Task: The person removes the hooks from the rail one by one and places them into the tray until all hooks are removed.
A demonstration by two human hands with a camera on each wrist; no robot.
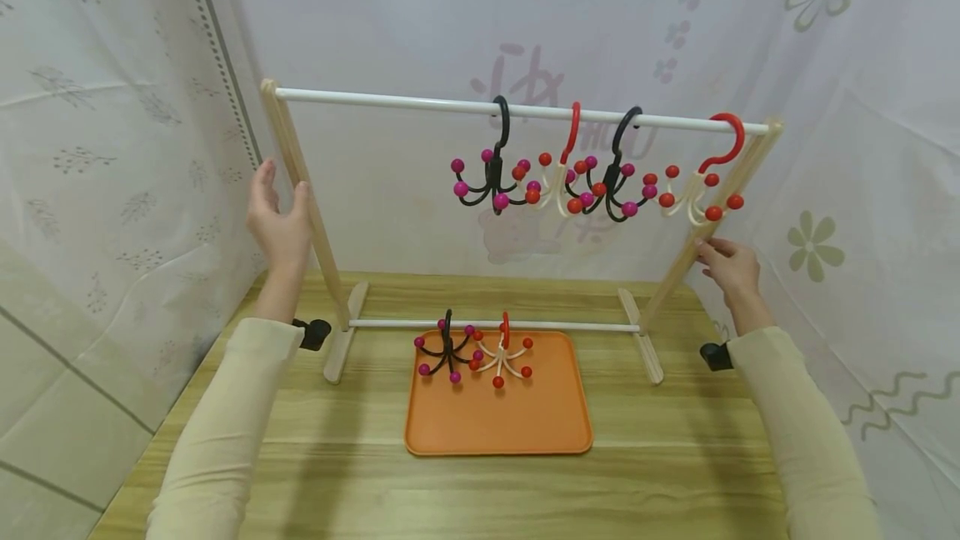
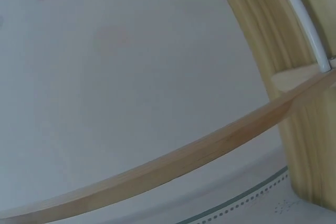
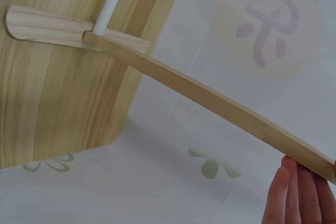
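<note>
A small clothes rack has wooden posts and a white top rail (image 1: pixel 375 99). My left hand (image 1: pixel 283 227) is beside its left post (image 1: pixel 321 227), fingers extended upward and thumb close to the wood; the left wrist view shows that post (image 2: pixel 173 163) but no fingers. On the other side my right hand (image 1: pixel 731 269) grips the right post (image 1: pixel 672 273) partway up, and its fingers (image 3: pixel 310 195) lie against the wood in the right wrist view. Several claw-like hangers hang along the rail's right half, alternating a black one with pink balls (image 1: pixel 494 177) and a red-hooked white one (image 1: pixel 558 186).
On the wooden table (image 1: pixel 480 498) an orange tray (image 1: pixel 498 423) lies in front of the rack's lower white bar (image 1: pixel 600 327). A black hanger (image 1: pixel 448 348) and a red-hooked white hanger (image 1: pixel 501 352) stand on it. Patterned curtains (image 1: pixel 375 15) enclose the table.
</note>
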